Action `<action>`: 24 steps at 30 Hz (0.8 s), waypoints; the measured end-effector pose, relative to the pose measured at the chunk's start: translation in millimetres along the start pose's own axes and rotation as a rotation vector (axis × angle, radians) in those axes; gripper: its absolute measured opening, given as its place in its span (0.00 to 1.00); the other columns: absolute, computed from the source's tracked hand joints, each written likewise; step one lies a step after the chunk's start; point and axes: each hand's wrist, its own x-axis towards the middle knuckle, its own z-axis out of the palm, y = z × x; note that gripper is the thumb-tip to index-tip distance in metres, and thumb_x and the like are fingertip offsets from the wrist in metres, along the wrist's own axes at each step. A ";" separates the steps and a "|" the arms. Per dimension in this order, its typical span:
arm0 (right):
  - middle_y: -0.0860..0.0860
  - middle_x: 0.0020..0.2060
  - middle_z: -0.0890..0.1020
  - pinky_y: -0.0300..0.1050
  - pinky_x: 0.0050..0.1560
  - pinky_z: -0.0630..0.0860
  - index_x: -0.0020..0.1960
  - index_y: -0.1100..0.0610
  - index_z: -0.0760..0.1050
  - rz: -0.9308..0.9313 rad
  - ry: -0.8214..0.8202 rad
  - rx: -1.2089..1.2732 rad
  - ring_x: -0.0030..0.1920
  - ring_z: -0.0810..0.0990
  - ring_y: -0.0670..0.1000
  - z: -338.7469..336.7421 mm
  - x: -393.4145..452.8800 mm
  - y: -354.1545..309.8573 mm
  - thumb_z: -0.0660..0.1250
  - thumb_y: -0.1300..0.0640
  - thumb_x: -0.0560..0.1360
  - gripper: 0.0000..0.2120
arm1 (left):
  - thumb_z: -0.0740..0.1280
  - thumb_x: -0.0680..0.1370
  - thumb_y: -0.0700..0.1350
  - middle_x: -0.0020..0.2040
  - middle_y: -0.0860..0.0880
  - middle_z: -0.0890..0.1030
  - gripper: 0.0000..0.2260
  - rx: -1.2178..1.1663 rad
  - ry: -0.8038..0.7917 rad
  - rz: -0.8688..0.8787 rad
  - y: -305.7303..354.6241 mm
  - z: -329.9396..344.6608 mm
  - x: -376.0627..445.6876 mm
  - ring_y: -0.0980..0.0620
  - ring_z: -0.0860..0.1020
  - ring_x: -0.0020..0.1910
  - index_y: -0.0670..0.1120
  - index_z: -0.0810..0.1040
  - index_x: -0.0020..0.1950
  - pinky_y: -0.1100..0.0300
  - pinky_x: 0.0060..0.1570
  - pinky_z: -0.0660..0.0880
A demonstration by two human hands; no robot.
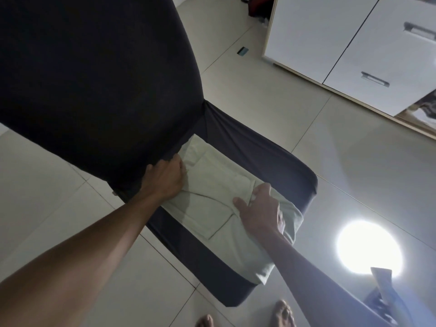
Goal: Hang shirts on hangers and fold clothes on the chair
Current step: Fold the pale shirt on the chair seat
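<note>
Nearest the camera, two bare feet (280, 315) stand on the pale tiled floor (354, 185) just off the front corner of the chair (212, 267), which wears a dark stretch cover over seat and back. A round bright glare (369, 246) lies on the tiles to the right of the chair seat, with a scrap of dark and pale fabric (382, 296) at its near edge. Both forearms reach in over the seat. On the seat lies a folded pale green garment (212, 199), spread flat along most of the cushion, one end against the foot of the chair back and the other reaching the front edge. The right hand (262, 208) rests on the garment's right side, thumb stretched out flat on the cloth and the fingers curled round a raised fold, gripping it. The left hand (165, 178) sits at the garment's left edge, close under the chair back, its fingers bent down onto the cloth; whether they pinch it or only press it cannot be told. Beyond the chair, a white cabinet (330, 38) with metal handles stands on the floor, and a small dark card-like thing (313, 51) lies on the tiles near it.
</note>
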 end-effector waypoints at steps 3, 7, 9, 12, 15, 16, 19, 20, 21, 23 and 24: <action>0.44 0.44 0.77 0.48 0.45 0.73 0.50 0.48 0.68 -0.067 0.058 -0.029 0.45 0.77 0.52 -16.3 -11.9 8.6 0.66 0.45 0.74 0.11 | 0.59 0.80 0.52 0.52 0.47 0.78 0.09 0.058 0.221 0.141 17.4 4.1 -15.8 0.43 0.75 0.51 0.48 0.72 0.54 0.46 0.52 0.70; 0.42 0.45 0.73 0.46 0.44 0.70 0.47 0.46 0.66 -0.094 0.041 -0.153 0.47 0.75 0.52 -41.9 -24.8 53.4 0.68 0.51 0.70 0.11 | 0.61 0.74 0.54 0.49 0.48 0.78 0.13 0.024 0.246 0.519 58.4 14.7 -46.0 0.46 0.76 0.49 0.48 0.77 0.53 0.48 0.50 0.72; 0.43 0.46 0.73 0.47 0.45 0.71 0.48 0.46 0.65 -0.107 -0.051 -0.282 0.51 0.75 0.53 -47.5 -33.0 81.7 0.67 0.51 0.71 0.11 | 0.65 0.75 0.55 0.49 0.49 0.77 0.14 0.045 0.176 0.686 78.9 25.6 -58.7 0.48 0.75 0.49 0.50 0.79 0.54 0.50 0.51 0.72; 0.44 0.47 0.73 0.48 0.48 0.73 0.55 0.48 0.68 -0.162 -0.139 -0.456 0.56 0.74 0.52 -47.3 -40.3 115.5 0.63 0.49 0.76 0.09 | 0.71 0.73 0.55 0.51 0.50 0.77 0.13 0.194 0.120 0.842 108.2 49.6 -72.8 0.49 0.74 0.52 0.52 0.82 0.54 0.51 0.54 0.71; 0.47 0.55 0.76 0.49 0.52 0.73 0.62 0.49 0.69 -0.180 -0.151 -0.413 0.60 0.74 0.52 -42.3 -35.8 126.5 0.60 0.47 0.80 0.12 | 0.70 0.77 0.52 0.54 0.49 0.79 0.10 0.310 0.118 0.785 124.7 64.0 -80.1 0.49 0.75 0.54 0.51 0.82 0.55 0.51 0.57 0.71; 0.47 0.56 0.76 0.50 0.52 0.72 0.63 0.49 0.69 -0.185 -0.148 -0.403 0.61 0.73 0.52 -41.4 -33.0 127.1 0.59 0.48 0.80 0.12 | 0.69 0.78 0.51 0.55 0.49 0.79 0.09 0.329 0.114 0.734 126.4 65.8 -80.4 0.48 0.75 0.56 0.51 0.82 0.56 0.50 0.58 0.71; 0.50 0.57 0.76 0.49 0.46 0.70 0.63 0.53 0.69 -0.293 -0.159 -0.520 0.60 0.73 0.54 -42.2 -30.6 134.0 0.57 0.57 0.80 0.12 | 0.71 0.76 0.45 0.53 0.48 0.80 0.07 0.420 0.128 0.653 131.7 68.1 -82.4 0.46 0.76 0.55 0.49 0.83 0.54 0.48 0.57 0.72; 0.50 0.57 0.76 0.48 0.43 0.69 0.62 0.54 0.69 -0.329 -0.147 -0.562 0.59 0.74 0.54 -44.5 -32.0 134.9 0.57 0.60 0.79 0.12 | 0.71 0.75 0.42 0.52 0.48 0.80 0.08 0.448 0.130 0.643 131.5 67.7 -83.2 0.46 0.77 0.55 0.49 0.83 0.53 0.48 0.56 0.73; 0.50 0.56 0.76 0.48 0.41 0.68 0.61 0.55 0.69 -0.351 -0.133 -0.584 0.58 0.74 0.54 -46.8 -33.2 137.4 0.57 0.62 0.78 0.13 | 0.71 0.74 0.40 0.52 0.49 0.80 0.09 0.459 0.136 0.636 131.0 67.6 -84.8 0.47 0.77 0.54 0.49 0.82 0.52 0.49 0.56 0.73; 0.50 0.54 0.77 0.47 0.39 0.68 0.59 0.55 0.69 -0.372 -0.107 -0.610 0.56 0.75 0.54 -55.0 -35.6 142.0 0.58 0.63 0.76 0.12 | 0.70 0.73 0.38 0.52 0.49 0.80 0.09 0.458 0.157 0.657 131.3 63.4 -89.9 0.47 0.77 0.53 0.48 0.82 0.52 0.49 0.56 0.73; 0.50 0.54 0.77 0.47 0.39 0.68 0.58 0.55 0.70 -0.389 -0.109 -0.631 0.55 0.76 0.54 -59.8 -36.7 143.8 0.59 0.61 0.76 0.11 | 0.70 0.73 0.39 0.52 0.49 0.79 0.09 0.457 0.162 0.682 132.2 59.8 -92.0 0.47 0.76 0.54 0.47 0.81 0.52 0.49 0.56 0.73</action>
